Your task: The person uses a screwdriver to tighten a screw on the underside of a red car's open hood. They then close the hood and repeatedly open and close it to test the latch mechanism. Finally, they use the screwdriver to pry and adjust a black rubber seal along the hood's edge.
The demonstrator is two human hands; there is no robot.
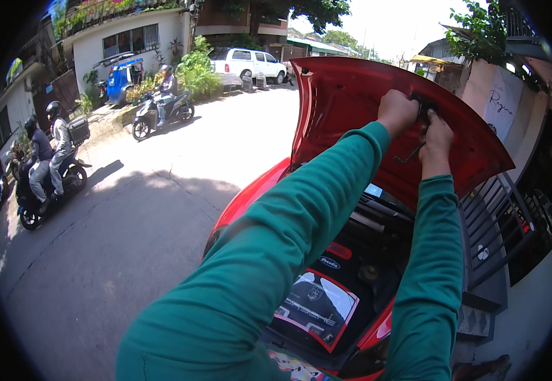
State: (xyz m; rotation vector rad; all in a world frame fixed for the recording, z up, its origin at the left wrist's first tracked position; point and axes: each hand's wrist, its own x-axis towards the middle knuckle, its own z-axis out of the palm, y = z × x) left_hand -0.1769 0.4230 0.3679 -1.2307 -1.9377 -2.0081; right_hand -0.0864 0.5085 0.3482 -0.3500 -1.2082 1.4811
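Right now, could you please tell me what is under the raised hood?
Under the hood: a dark compartment, red-edged panel and oval badge; the green sleeves hide parts.

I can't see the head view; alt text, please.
The left hand and right hand, arms in green sleeves, are raised to a dark fitting on the underside of a lifted red car hood. Below is the open compartment, with a red-edged panel; to the left, motorcycles with riders and a white vehicle along a sunlit street.

Lettering marks a red-edged panel (317, 308) and oval badge (329, 262); script, a banner (499, 105).
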